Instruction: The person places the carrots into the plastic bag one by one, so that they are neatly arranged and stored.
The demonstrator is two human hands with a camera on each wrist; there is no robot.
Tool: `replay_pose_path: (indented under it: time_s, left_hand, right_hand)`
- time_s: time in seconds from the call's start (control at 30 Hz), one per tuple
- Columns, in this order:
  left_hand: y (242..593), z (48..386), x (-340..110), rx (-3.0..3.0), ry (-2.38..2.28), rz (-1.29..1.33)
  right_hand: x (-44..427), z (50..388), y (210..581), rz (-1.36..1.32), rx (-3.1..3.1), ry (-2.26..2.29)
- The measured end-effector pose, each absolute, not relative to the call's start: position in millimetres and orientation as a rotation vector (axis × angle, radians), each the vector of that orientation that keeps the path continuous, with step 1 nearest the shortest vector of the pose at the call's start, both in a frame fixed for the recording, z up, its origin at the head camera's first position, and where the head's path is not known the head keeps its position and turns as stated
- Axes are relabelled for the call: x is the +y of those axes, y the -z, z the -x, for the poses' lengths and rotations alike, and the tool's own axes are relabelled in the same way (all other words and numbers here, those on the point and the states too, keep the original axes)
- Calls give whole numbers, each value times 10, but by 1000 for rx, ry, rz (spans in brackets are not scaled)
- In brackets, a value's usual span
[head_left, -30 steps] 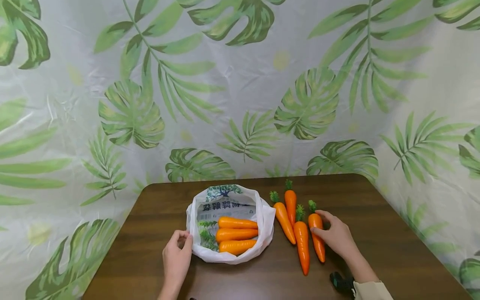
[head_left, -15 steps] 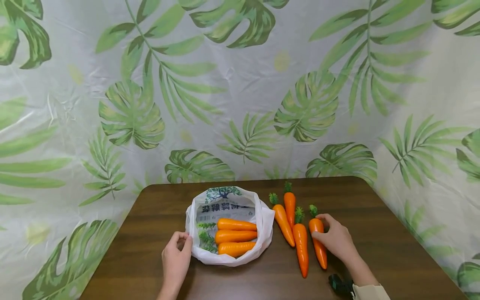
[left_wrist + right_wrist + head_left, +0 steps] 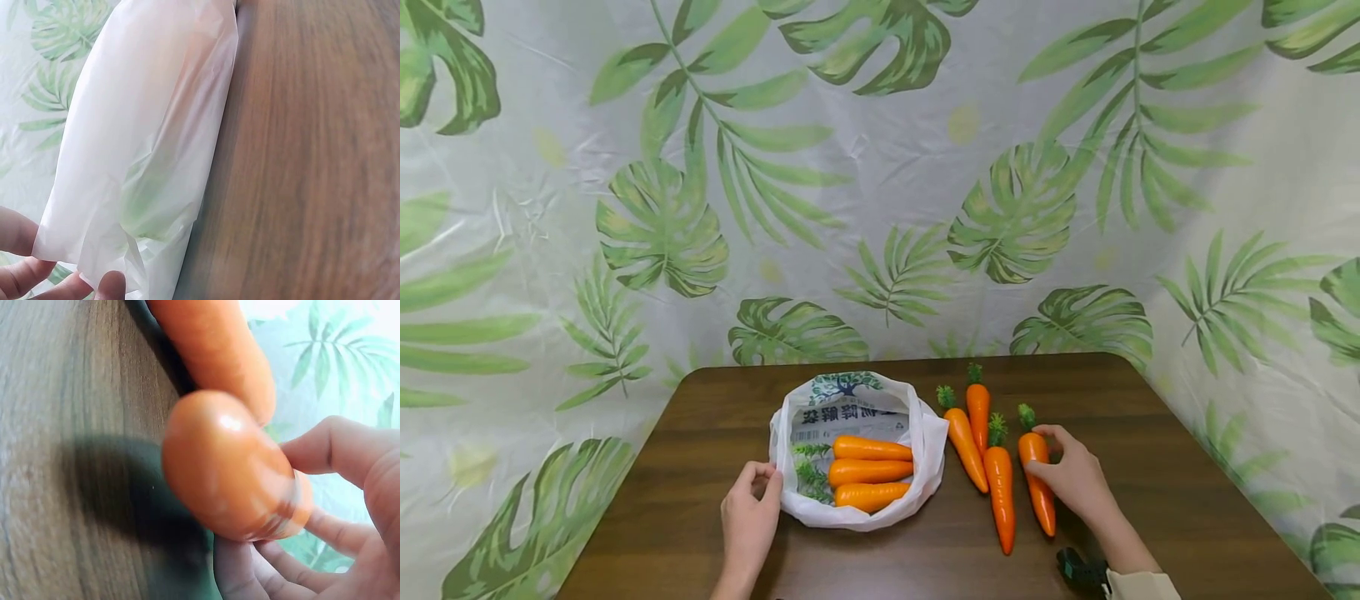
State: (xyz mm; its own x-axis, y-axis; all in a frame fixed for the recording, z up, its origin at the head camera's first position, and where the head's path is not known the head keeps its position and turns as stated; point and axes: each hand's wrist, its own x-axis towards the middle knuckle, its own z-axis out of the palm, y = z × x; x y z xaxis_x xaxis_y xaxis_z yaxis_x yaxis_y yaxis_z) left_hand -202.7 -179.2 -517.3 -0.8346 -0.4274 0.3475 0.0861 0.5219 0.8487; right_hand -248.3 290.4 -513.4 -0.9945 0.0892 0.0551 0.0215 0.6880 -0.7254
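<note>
A white plastic bag [image 3: 934, 462] stands with its mouth spread wide, printed with a tree and dark characters inside. Several orange carrots [image 3: 871, 472] with green tops lie in it side by side. My left hand [image 3: 751, 508] pinches the left rim of the bag; the left wrist view shows thumb and fingers at the bag's edge [image 3: 125, 156]. On the right, my right hand [image 3: 1073, 475] grips the rightmost carrot [image 3: 1037, 479] near its thick end, thumb on one side and fingers on the other. Whether that carrot is off the table cannot be told.
Between bag and right hand lie three more carrots: a left one [image 3: 964, 446], a far one [image 3: 978, 417] and a near one [image 3: 1000, 500]. All are on the dark wooden table [image 3: 685, 467]. Behind hangs a leaf-patterned sheet [image 3: 880, 183].
The carrot in my right hand has shifted slightly right and toward me, widening its gap to the neighbouring carrot. My left hand keeps its hold on the bag rim.
</note>
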Motion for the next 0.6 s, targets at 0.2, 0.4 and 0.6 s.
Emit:
replay_pose_path:
  time_s: [0.2, 0.4, 0.6]
  left_hand:
    - [5183, 2021, -1797, -2238, 1308, -269]
    - [5172, 2001, -1806, -2213, 1293, -263]
    - [5157, 2012, -1779, -2213, 1286, -252]
  right_hand:
    - [2871, 2462, 5101, 103, -2800, -1238]
    - [2814, 2474, 5073, 78, -2787, -1294]
    - [2814, 2485, 4983, 46, -2750, -1287]
